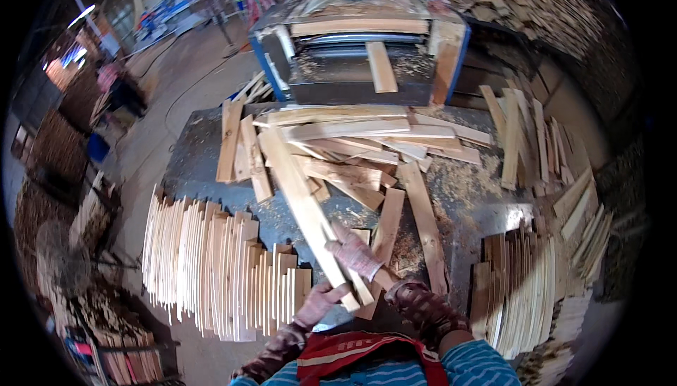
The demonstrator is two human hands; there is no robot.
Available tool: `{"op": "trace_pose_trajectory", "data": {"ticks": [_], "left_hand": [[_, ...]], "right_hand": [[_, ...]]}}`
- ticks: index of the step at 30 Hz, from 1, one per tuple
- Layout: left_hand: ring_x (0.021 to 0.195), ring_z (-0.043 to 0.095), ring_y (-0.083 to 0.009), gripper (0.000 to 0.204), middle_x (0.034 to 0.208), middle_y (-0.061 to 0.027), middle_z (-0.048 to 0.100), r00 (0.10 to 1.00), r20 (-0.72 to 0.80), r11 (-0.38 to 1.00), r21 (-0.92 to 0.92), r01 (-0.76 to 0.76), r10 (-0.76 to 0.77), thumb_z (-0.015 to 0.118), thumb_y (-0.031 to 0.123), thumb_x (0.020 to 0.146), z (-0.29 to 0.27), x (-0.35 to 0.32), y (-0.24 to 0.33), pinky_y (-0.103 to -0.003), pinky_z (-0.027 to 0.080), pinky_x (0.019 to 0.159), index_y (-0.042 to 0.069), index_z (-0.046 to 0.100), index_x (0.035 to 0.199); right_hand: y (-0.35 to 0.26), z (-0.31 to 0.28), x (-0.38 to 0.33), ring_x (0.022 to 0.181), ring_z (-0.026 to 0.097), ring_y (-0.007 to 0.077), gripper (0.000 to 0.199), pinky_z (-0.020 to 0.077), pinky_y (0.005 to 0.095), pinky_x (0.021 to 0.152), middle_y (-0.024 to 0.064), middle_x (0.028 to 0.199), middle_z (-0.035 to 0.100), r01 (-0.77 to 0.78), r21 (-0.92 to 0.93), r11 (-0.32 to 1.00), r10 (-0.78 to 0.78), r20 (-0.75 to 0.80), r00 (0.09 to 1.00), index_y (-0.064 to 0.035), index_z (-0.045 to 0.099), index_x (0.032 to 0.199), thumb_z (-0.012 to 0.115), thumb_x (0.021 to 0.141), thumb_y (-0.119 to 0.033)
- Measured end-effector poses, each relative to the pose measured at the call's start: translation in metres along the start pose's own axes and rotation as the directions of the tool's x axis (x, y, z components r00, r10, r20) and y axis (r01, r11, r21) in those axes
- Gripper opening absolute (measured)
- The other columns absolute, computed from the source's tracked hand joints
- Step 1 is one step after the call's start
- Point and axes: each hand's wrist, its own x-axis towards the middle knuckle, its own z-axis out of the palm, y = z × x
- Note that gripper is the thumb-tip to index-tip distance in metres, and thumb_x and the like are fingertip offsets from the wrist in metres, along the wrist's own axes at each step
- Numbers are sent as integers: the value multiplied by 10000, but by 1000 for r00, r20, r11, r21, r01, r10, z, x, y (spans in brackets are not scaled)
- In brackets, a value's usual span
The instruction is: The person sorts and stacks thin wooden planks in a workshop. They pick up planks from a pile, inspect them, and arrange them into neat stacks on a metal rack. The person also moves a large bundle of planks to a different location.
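Note:
A long pale wooden board point(300, 192) slants across the middle, its near end close to my body and its far end over a loose heap. My left hand point(321, 303), in a pinkish work glove, is closed around the near end. From the right, my gloved right hand point(354, 250) closes on the board's edge, partly over a shorter narrow slat point(361, 286) lying alongside. The right fingertips are slightly blurred. Beneath and beyond lie several loose boards point(352, 132) on the dark tabletop point(201, 146).
Neat rows of upright-edged slats point(201, 262) stand at the table's left, with another row point(525, 287) at the right. A planer-like machine point(360, 54) at the far side has one board point(381, 67) on its bed. Sawdust covers the right half. A person point(120, 93) is far left.

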Motion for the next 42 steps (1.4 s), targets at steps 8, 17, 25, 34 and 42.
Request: {"op": "trace_pose_trajectory", "data": {"ticks": [8,17,25,34,42], "left_hand": [[1095,633,-233,438,1135,-83,656,952,-303,916,-365,-166,52,585,394,980,-172,17,-14,-411,562,881,55,591,1256],[1081,653,-173,368,1212,-89,669,798,-502,661,-478,-578,334,492,284,1048,-413,81,139,-292,584,894,-7,578,1256],[952,651,-183,178,1009,-54,678,846,-48,842,142,-521,531,602,148,963,-218,180,163,-340,544,883,76,650,1119],[692,606,-136,255,834,-27,647,944,-99,946,-51,-321,315,609,260,949,-100,144,-99,-298,510,591,61,664,1099],[742,559,-109,577,893,4,586,1000,2,942,-335,12,-12,699,433,901,-41,98,-81,-278,496,644,102,525,1341]], "right_hand": [[13,17,-65,1100,640,329,507,481,401,938,229,1186,654,34,-289,957,81,378,922,-45,497,1396,538,985,-340],[69,-116,-87,1191,595,370,547,461,434,1027,176,1328,608,-409,-571,711,202,-392,898,-106,541,1382,545,947,-437],[45,-141,72,889,686,268,759,572,412,776,193,1318,589,-253,-927,276,-307,-334,891,-67,382,1501,661,866,-377],[41,-194,149,770,635,160,588,555,295,645,169,1406,539,-133,-989,57,-212,-142,967,-86,409,1486,544,949,-286],[7,-58,57,846,626,212,646,537,328,710,188,1371,549,160,-855,493,-125,112,986,-85,391,1489,574,918,-324]]}}
